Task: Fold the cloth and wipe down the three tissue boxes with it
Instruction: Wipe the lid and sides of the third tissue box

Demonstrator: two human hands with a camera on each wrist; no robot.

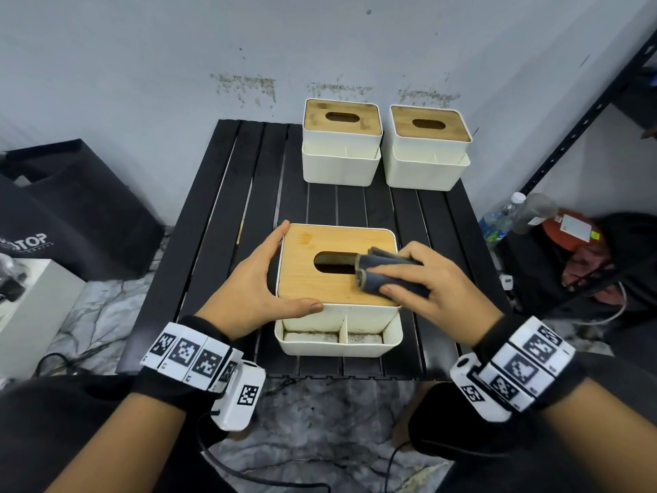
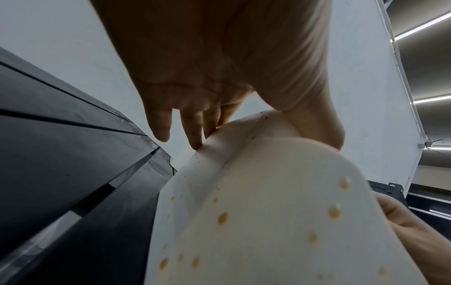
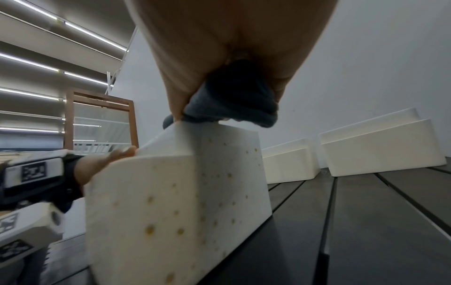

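The nearest tissue box (image 1: 313, 282), white with a wooden lid and a slot, stands on the black slatted table (image 1: 227, 208). My left hand (image 1: 266, 279) braces its left side with straight fingers, thumb along the front edge. In the left wrist view the fingers (image 2: 195, 135) touch the box wall (image 2: 268, 212). My right hand (image 1: 409, 275) grips a folded dark grey cloth (image 1: 377, 279) and presses it on the lid right of the slot. The right wrist view shows the cloth (image 3: 234, 100) pinched on the box's top edge (image 3: 175, 202). Two more tissue boxes (image 1: 341, 144) (image 1: 428, 147) stand at the back.
A black bag (image 1: 71, 208) and a white box (image 1: 32, 307) sit on the floor at the left. Plastic bottles (image 1: 508, 215) and a black metal shelf (image 1: 569, 137) are at the right. Cables lie on the marble floor near the table's front edge.
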